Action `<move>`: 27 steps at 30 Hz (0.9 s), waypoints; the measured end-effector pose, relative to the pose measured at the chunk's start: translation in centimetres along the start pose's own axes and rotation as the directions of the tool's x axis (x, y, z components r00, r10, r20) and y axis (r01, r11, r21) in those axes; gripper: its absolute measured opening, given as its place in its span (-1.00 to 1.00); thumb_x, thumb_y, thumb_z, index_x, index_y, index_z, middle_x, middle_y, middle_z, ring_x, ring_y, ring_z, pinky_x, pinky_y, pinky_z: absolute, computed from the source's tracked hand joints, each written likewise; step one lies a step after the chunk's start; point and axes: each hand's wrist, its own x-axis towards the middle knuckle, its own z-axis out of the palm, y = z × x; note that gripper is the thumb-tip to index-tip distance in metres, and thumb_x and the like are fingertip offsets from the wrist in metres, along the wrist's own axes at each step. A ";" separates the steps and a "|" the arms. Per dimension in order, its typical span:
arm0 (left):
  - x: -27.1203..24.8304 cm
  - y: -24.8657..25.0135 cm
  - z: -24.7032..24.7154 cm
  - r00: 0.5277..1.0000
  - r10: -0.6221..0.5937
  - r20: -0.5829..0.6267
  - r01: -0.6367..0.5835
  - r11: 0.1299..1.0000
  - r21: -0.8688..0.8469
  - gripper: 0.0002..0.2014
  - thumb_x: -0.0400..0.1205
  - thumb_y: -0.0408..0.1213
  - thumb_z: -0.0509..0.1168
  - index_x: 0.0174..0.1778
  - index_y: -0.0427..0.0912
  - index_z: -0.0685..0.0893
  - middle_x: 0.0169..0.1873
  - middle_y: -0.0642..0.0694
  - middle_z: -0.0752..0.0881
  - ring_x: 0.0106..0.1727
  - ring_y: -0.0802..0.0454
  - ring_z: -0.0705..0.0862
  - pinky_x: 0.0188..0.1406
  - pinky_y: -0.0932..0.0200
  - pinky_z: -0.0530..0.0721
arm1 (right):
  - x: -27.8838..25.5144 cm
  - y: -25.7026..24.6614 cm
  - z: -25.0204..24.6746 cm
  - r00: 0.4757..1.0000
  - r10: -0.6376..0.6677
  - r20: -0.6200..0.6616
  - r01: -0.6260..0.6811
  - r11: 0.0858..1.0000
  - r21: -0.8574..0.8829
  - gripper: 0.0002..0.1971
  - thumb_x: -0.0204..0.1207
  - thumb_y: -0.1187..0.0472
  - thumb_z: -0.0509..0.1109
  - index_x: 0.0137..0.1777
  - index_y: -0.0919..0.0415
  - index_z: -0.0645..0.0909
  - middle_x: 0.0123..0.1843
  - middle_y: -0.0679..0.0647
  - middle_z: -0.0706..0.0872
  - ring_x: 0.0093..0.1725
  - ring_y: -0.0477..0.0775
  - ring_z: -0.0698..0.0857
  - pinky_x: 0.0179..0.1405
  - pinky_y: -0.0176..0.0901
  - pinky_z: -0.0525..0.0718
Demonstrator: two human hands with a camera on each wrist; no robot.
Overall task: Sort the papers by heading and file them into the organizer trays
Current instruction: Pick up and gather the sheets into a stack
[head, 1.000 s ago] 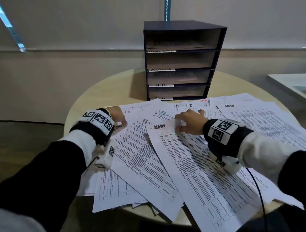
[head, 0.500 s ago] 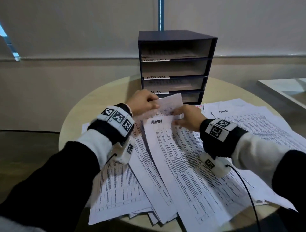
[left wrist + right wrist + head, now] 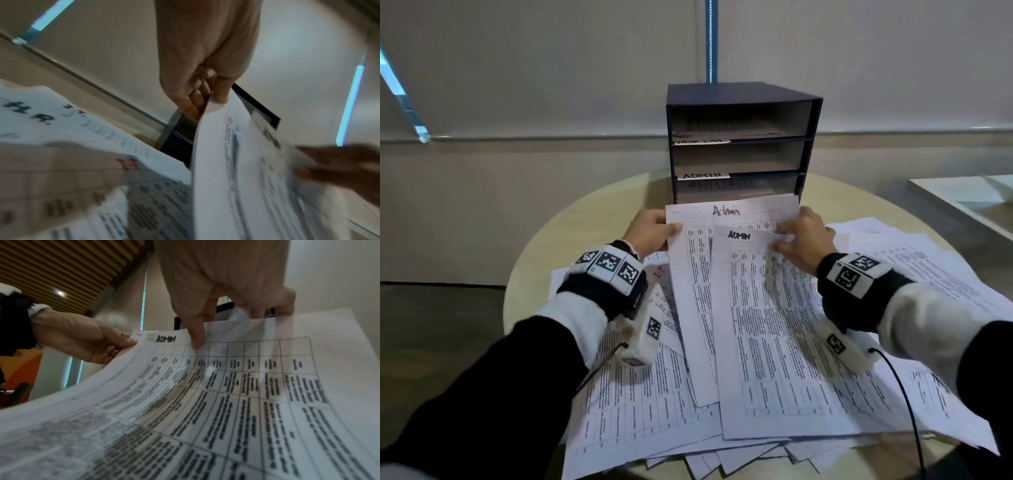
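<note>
Currently held: two Admin sheets [image 3: 736, 260], raised off the loose pile [image 3: 893, 308] beneath your wrists. Your left hand [image 3: 650, 233] pinches their left edge, right hand [image 3: 803, 240] pinches the top, likely squaring them for the organizer [image 3: 739, 144] just ahead.

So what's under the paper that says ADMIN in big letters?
Under the white printed sheet headed ADMIN lies another white sheet handwritten Admin, sticking out above and left. Both hands hold them. Below, more printed papers cover the round beige table.
</note>
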 end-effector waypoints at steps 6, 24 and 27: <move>-1.1 2.1 3.1 0.983 0.176 0.058 -0.168 0.979 -0.115 -0.77 0.75 -0.26 0.06 0.09 -0.16 0.63 -0.10 -0.17 0.72 -0.11 -0.09 0.67 -0.06 0.04 0.67 | 1.3 -2.5 -1.6 0.984 -0.158 -0.087 0.161 0.986 0.034 -0.82 0.48 0.14 0.44 0.02 0.19 0.72 0.60 0.02 0.30 0.59 0.10 0.19 0.53 0.24 0.07; -1.4 7.2 3.5 0.937 0.250 -0.244 -0.317 0.903 -0.290 -0.78 0.66 -0.32 0.22 0.19 -0.30 0.59 0.10 -0.16 0.72 0.03 0.01 0.70 0.03 0.14 0.72 | 3.6 0.3 -6.2 0.969 0.165 -0.186 -0.011 0.776 0.631 0.01 0.23 -0.08 0.61 0.53 0.27 0.11 0.46 0.21 0.46 0.39 0.11 0.50 0.48 0.08 0.42; -1.4 9.5 2.1 0.906 0.325 -0.270 -0.405 0.853 -0.330 -0.85 0.64 -0.32 0.25 0.09 -0.21 0.61 0.08 -0.14 0.73 0.14 -0.11 0.71 0.22 -0.10 0.67 | 3.5 -0.2 -7.3 0.940 0.116 -0.322 0.154 0.697 0.701 -0.38 0.31 0.03 0.58 0.26 0.26 0.39 0.26 0.13 0.66 0.13 -0.02 0.69 0.21 -0.11 0.67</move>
